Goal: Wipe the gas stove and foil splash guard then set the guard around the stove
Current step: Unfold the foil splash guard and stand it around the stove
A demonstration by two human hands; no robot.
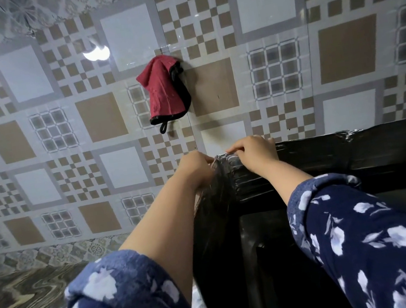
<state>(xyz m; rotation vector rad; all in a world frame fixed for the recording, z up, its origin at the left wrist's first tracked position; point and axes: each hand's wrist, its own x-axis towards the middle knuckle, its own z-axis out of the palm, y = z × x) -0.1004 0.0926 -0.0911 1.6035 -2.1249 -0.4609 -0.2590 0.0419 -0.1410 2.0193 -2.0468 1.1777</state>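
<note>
The foil splash guard (373,149) stands upright as a dark, reflective wall, its back panel running right along the tiled wall and a side panel coming toward me. My left hand (194,167) and my right hand (253,153) both pinch the guard's top edge at the back left corner fold. Inside the guard lies the black gas stove (272,255), mostly hidden by my right sleeve; only a shiny dark surface shows.
A red cloth with black trim (163,90) hangs from a hook on the patterned tile wall (83,120) above the corner. A marbled countertop (20,305) spreads to the left of the guard.
</note>
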